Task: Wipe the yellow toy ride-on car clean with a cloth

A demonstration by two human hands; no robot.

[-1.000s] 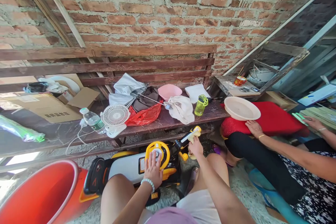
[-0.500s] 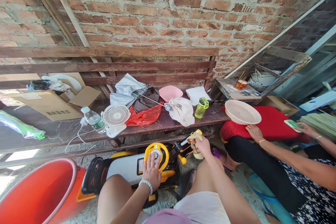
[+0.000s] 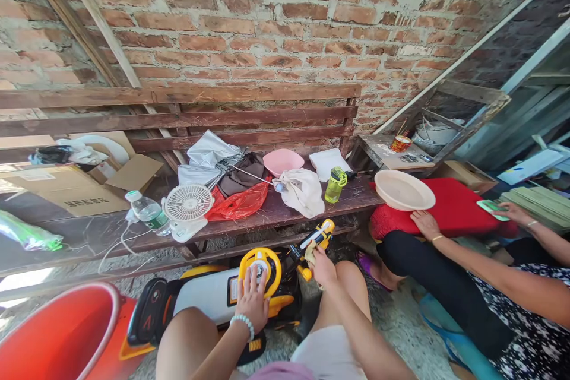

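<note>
My left hand [image 3: 252, 298], with a white bead bracelet on its wrist, rests with spread fingers on the yellow steering wheel [image 3: 260, 270] of a white and yellow toy ride-on car [image 3: 200, 300]. My right hand [image 3: 323, 267] grips a pale yellow cloth [image 3: 309, 255] against the car's yellow and black handle [image 3: 318, 236]. Part of the cloth is hidden inside my fingers. Both hands are above my bare knees, and the car stands on the ground between them and the bench.
An orange-red tub [image 3: 57, 332] stands left of the car. Behind it, a dark wooden bench [image 3: 285, 214] holds a small fan [image 3: 188, 203], bottles, bags and a pink bowl [image 3: 283, 162]. To the right, a seated person's hand [image 3: 425, 224] rests on a red cushion [image 3: 454, 208].
My right hand has moved down and left along the yellow handle with the cloth in it. My left hand stays on the wheel, and the whole view has shifted slightly.
</note>
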